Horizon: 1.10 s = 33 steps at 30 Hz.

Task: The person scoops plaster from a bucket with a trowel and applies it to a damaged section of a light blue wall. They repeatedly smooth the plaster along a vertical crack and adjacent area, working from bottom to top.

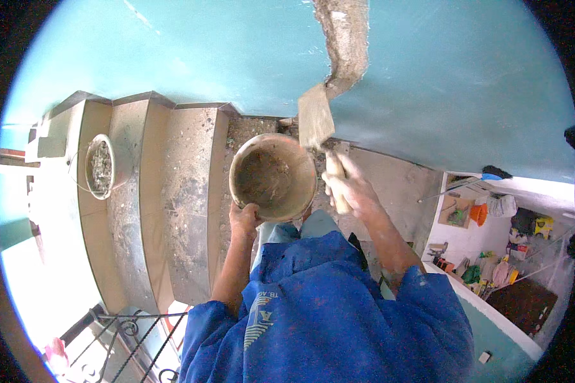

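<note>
My left hand [244, 220] grips the near left edge of a round, mortar-stained basin [305, 175], tilted in front of my body. Grey-brown mortar [265, 175] lies inside it. Closed round a pale handle, my right hand [356, 190] holds a trowel [317, 118] just right of the basin. The trowel's flat blade is coated in dried or wet mortar and points up toward the wall. Its tip appears at the lower end of a rough groove [348, 45] cut in the blue wall [441, 76]; whether it touches cannot be told.
Dusty stairs [188, 172] with scattered debris run to the left. A bucket [115, 167] of rubble stands on them. A black metal railing [137, 341] is at lower left. Down to the right are a broom [495, 173], an orange container [478, 214] and assorted clutter.
</note>
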{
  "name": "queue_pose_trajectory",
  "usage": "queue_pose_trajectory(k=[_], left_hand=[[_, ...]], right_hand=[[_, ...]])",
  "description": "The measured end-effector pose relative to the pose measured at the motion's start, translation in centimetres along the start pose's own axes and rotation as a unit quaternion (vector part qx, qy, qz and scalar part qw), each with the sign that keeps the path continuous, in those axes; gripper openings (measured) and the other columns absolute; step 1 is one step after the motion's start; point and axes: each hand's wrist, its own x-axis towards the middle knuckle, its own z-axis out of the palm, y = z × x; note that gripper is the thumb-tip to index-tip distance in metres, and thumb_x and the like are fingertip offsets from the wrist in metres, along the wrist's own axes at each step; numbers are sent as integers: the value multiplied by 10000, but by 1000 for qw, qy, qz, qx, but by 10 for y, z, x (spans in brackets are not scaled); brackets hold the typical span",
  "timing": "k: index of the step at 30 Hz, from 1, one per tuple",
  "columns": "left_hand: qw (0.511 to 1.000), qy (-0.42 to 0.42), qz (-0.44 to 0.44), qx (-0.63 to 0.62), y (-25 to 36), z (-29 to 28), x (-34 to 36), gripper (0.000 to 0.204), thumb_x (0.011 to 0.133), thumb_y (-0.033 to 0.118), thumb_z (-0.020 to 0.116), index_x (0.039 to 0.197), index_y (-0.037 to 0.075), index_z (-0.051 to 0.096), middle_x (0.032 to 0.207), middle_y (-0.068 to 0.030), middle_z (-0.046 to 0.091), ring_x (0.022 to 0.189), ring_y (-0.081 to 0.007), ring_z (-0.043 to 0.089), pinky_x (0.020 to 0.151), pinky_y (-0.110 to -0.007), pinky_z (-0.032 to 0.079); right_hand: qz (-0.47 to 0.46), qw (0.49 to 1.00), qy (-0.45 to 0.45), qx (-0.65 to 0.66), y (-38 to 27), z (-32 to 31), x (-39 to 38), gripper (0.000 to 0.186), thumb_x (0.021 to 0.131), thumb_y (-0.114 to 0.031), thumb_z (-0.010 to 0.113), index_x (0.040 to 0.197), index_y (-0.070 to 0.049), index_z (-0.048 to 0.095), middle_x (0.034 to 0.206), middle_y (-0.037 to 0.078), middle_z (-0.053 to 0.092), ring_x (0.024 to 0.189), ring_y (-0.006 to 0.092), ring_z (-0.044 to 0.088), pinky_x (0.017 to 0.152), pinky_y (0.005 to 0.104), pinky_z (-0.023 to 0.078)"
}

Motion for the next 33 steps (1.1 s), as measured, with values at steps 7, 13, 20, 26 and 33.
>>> queue_pose_trajectory(k=[7,13,20,26,33], left_hand=[[997,-36,73,-7,12,20,-10,497,792,-7,581,1284,39,519,1050,-99,640,813,-211,669,619,-351,597],[989,-23,134,58,18,40,-25,484,805,19,599,1287,7,556,1019,-91,674,786,-144,644,612,-277,532],[981,-1,157,114,15,46,-39,475,812,22,586,1285,-11,550,1040,-132,691,932,-210,659,823,-339,545],[976,9,180,124,11,54,-30,483,804,31,578,1285,-5,555,1013,-171,697,920,-229,676,818,-357,549],[966,24,199,166,19,58,-12,499,800,44,581,1297,7,564,1043,-182,709,954,-252,684,866,-361,534]], right_hand=[[225,966,-71,-103,34,-1,-5,247,1008,-335,558,1108,-109,560,716,4,529,517,117,518,436,302,452],[295,950,-63,73,60,24,29,258,991,-382,598,1090,-144,576,777,43,571,532,165,545,419,324,467],[263,937,-55,222,48,49,32,267,991,-389,610,1088,-150,541,775,40,560,532,157,546,424,331,481],[216,963,-5,162,35,72,20,238,1007,-358,591,1023,-133,514,708,30,547,463,164,529,384,345,464],[126,990,-22,54,19,71,-4,222,1029,-273,549,1180,-110,552,703,24,544,483,126,533,396,296,452]])
